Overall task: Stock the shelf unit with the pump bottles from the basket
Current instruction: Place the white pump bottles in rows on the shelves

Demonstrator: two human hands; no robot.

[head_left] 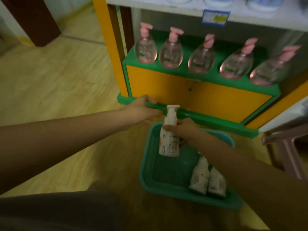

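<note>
My right hand grips a white pump bottle around its neck, holding it upright above the far end of the green basket. Two more white pump bottles lie side by side at the basket's near right. My left hand hovers just left of the held bottle, fingers apart, in front of the shelf unit's green base. On the green bottom shelf of the yellow-and-green shelf unit stand several clear bottles with pink pumps in a row.
The basket sits on a pale wooden floor in front of the unit. A yellow post frames the unit's left side. An upper white shelf carries a blue price tag. A pinkish stool stands at the right. My dark-clothed knee fills the bottom left.
</note>
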